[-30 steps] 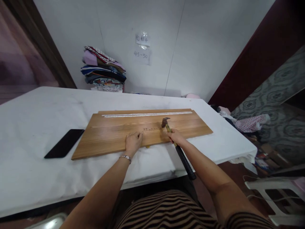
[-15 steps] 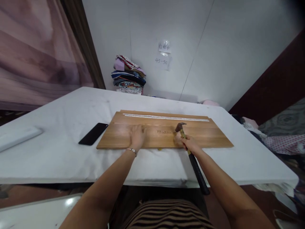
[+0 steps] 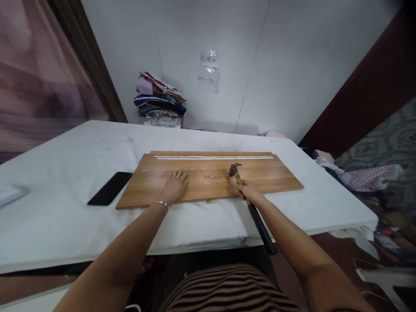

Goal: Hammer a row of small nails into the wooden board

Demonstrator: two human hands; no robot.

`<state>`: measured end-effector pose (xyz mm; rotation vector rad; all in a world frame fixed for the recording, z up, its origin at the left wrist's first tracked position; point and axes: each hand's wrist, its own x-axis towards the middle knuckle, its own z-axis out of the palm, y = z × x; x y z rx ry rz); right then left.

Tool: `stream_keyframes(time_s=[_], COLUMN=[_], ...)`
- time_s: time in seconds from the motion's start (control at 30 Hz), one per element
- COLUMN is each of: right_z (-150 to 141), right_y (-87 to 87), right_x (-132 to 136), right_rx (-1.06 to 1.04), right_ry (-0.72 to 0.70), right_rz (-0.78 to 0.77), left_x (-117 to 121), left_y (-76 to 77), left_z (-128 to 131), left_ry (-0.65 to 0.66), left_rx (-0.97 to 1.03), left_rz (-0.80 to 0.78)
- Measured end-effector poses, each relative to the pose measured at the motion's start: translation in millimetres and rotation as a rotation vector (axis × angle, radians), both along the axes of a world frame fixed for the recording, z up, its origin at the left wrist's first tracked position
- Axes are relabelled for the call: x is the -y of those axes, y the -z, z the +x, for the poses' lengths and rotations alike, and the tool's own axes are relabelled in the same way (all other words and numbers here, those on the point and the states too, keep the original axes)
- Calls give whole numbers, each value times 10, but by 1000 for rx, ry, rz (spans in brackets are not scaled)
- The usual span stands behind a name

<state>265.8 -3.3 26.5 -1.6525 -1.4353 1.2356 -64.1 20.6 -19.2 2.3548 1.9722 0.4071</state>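
A long wooden board [image 3: 266, 180] lies on the white table [image 3: 65, 190]. My left hand [image 3: 174, 187] rests flat on the board, fingers spread, a bracelet on the wrist. My right hand [image 3: 246, 192] grips a claw hammer [image 3: 248, 203] high on its shaft, just under the head. The hammer head hovers right of a short row of small nails [image 3: 214, 177] set in the board. A white measuring strip [image 3: 214, 157] runs along the board's far edge.
A black phone [image 3: 109, 188] lies on the table left of the board. A stack of folded fabrics [image 3: 159, 100] leans at the wall behind. Paper notes [image 3: 208, 71] hang on the wall. Cloth and clutter [image 3: 370, 177] sit off the table's right side.
The view has swung about. My left hand has slid left on the board and flattened, away from the nails. The right hand keeps its grip on the hammer near the nail row.
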Motion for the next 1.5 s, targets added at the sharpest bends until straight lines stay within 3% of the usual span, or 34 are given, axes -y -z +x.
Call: stream_keyframes(time_s=[0.13,0.2,0.4,0.57,0.77,1.0,1.2,1.5], right_z=[15,24,51,68,73,80,86,82], right_y=[53,82,95,125,153,63,23,64], right_x=[-30,-48,-57,-80,-93,-76,-84,-114], right_rx=[-18,-16,-10,20,16,25,-18,-35], right_ry=[27,37,15,-12,-46,-14,-18,-14], right_rz=[10,10,-1,-12,-6,-7,-1,-42], left_x=[78,114,195,279,323,307,367,335], left_y=[89,121,81,-64,-119,-136,-171,-323], left_z=[-103,-130,-137,-83,-28,-13,75,132], left_ry=[125,122,-147,-322,-250,-127,-155,-181], left_rx=[111,180,304,296,225,131,183,11], left_rz=[-26,-8,166,87,28,34,29,-124])
